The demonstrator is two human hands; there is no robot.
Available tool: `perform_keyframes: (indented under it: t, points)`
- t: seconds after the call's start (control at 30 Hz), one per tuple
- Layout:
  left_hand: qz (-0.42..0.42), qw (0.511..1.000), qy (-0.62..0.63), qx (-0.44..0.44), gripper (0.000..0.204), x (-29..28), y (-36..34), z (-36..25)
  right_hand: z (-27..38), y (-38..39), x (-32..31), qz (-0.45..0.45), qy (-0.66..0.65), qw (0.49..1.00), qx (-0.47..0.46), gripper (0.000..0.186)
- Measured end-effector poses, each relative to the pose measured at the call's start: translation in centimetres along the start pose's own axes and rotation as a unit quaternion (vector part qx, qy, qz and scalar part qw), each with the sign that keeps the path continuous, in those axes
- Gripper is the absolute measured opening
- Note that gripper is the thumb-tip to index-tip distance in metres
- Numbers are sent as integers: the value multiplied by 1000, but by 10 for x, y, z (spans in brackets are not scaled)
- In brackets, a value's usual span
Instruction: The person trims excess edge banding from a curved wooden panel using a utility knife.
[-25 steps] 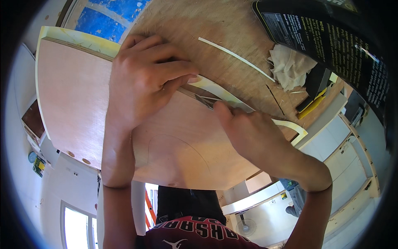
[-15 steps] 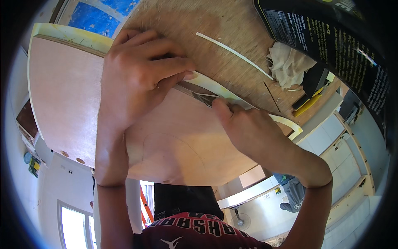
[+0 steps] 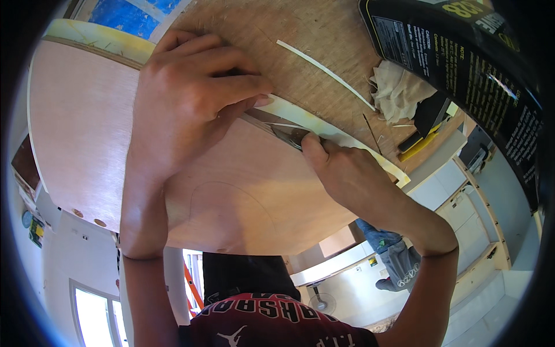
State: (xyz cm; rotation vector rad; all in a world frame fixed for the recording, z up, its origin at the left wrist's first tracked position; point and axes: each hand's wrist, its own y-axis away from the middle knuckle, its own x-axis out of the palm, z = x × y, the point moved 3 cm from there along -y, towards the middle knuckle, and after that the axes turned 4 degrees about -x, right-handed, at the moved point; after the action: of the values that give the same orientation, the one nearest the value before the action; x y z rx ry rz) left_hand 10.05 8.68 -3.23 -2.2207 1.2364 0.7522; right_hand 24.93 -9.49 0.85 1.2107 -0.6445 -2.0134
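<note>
A pale plywood panel with a curved pencil line lies in front of me, bordered at its far edge by a white-and-yellow edging strip. My left hand rests over that edge, fingers curled, thumb and forefinger pinching the strip. In my right hand, closed near the panel's edge, is a flat, pointed metal blade; its handle is hidden in my grip. The blade lies along the panel's edge, right of my left fingertips. A thin white sliver shows beside it.
On the wooden worktop lie a loose white strip, a crumpled cloth and a yellow-and-black cutter. A large black can stands at the far right. Another person's legs show below, near a fan.
The view has shifted slightly, moving the scene a little leftward. More of the metal blade shows at my right thumb. My left hand keeps its grip on the edging strip.
</note>
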Motion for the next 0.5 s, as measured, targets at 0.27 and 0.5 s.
perform_keyframes:
  t: [0.27,0.5]
  points:
    - [17,1000,-25,-9,13,4,-3,-5,2,13,6,-63,-3,998,10,23]
    - [20,999,-35,-23,11,5,-4,-10,26,6,-10,-155,26,987,27,26]
